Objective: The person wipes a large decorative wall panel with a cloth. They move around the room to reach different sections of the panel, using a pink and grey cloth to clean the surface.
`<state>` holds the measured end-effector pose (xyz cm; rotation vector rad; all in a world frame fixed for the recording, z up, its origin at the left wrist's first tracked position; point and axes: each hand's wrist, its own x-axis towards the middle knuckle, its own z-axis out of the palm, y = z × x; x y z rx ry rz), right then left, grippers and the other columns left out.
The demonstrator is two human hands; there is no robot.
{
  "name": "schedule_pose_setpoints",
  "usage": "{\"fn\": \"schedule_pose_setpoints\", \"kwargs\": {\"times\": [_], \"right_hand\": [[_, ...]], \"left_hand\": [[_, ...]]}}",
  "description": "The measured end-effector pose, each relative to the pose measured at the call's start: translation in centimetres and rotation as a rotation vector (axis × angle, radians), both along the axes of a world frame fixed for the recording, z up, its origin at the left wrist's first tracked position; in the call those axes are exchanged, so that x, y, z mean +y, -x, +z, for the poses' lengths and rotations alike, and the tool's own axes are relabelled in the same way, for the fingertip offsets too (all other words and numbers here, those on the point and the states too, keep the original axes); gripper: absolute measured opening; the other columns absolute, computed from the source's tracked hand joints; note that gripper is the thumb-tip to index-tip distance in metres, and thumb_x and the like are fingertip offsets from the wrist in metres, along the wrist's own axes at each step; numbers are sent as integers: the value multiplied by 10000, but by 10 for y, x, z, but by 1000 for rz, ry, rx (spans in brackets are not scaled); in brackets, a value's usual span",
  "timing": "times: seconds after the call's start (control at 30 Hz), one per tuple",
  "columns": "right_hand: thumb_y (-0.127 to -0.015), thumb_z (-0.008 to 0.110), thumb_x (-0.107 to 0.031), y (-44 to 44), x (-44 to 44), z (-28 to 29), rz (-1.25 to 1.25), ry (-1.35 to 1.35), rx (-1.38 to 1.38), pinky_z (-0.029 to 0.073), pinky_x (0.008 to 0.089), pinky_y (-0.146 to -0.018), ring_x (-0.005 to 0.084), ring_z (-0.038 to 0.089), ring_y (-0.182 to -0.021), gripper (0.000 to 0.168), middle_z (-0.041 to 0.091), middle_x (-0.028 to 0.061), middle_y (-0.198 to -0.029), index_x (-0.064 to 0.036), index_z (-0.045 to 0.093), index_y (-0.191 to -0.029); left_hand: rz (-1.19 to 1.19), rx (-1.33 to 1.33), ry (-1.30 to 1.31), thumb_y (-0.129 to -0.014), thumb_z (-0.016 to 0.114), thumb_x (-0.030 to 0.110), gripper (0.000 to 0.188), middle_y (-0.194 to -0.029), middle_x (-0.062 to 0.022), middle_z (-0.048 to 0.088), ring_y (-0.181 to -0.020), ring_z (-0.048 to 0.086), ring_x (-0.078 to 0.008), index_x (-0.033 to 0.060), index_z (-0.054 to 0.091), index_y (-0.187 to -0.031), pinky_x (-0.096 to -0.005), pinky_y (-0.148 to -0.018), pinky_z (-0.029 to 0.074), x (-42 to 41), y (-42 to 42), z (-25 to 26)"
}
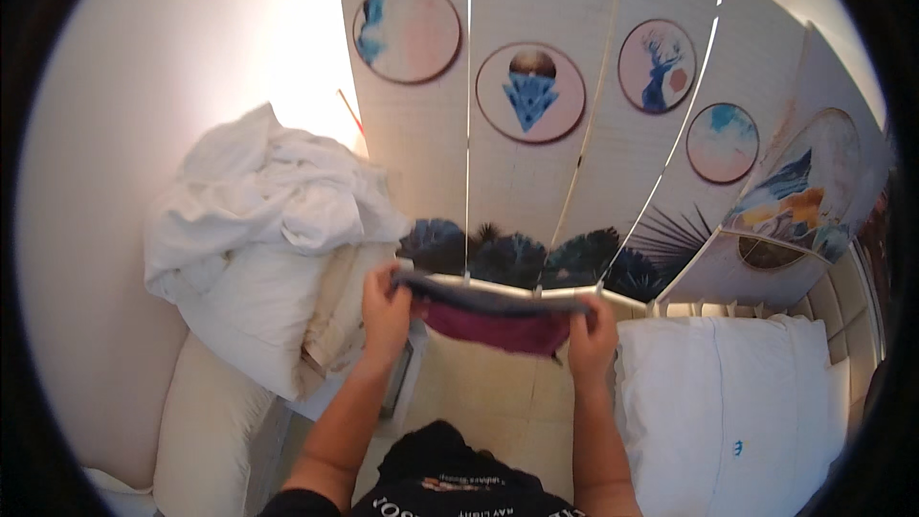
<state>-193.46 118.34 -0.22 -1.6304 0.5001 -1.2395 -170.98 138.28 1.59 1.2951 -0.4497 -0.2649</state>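
Stretched between my two hands is a piece of fabric [495, 327], dark grey along its upper edge and maroon below; what kind of cloth item it is I cannot tell. My left hand [388, 309] grips its left end, and my right hand [592, 334] pinches its right end. The cloth hangs in the air above the pale floor, slightly blurred. Both forearms reach forward from a black printed shirt [459, 477].
A heap of white bedding [266, 230] rises at the left beside a cream cushioned seat [208, 402]. A white pillow [725, 402] lies at the right near a padded headboard [847, 301]. Ahead stands a folding screen [531, 194] with printed circles and leaves.
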Motion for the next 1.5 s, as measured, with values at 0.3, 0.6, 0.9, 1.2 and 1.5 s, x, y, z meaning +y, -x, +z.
{"fn": "schedule_pose_setpoints", "kwargs": {"times": [0.3,0.6,0.9,1.2,1.5], "right_hand": [[-1009,533,-3,-189,-198,-8,118,-140,-118,601,313,-754,211,727,-851,178,713,133,-987,11,585,-1178],[-966,592,0,-383,-297,0,-175,547,56,443,352,-1019,269,563,-1192,409,521,195,-1321,50,473,-1354],[-858,723,-113,-566,-414,-9,-99,1041,0,289,584,-1057,450,499,-1206,659,535,274,-1296,14,374,-1403],[-857,745,-155,-716,-486,56,19,1228,27,335,583,-1034,469,523,-1197,830,527,285,-1323,-24,271,-1526],[-858,733,-202,-804,-483,122,-5,1198,76,351,584,-1048,474,544,-1208,839,566,292,-1322,-5,289,-1542]], "left_hand": [[-121,33,32,-1037,388,37,336,-910,-117,640,-583,653,-151,50,490,-1356,-257,-489,557,-213,-208,-23],[276,-386,293,-993,400,-56,452,-1124,-111,606,-916,613,-157,6,448,-1438,-265,-788,516,-379,-375,-26],[735,-792,219,-960,512,-60,622,-1396,-230,437,-1213,522,-275,-73,227,-1512,-398,-1072,414,-446,-504,-18],[994,-1054,-87,-906,676,43,740,-1324,-310,467,-1189,498,-446,-88,233,-1484,-521,-1053,370,-487,-623,11],[843,-915,-169,-956,653,265,932,-1510,-372,270,-1374,299,-537,-101,39,-1554,-584,-1162,188,-553,-710,52]]}}
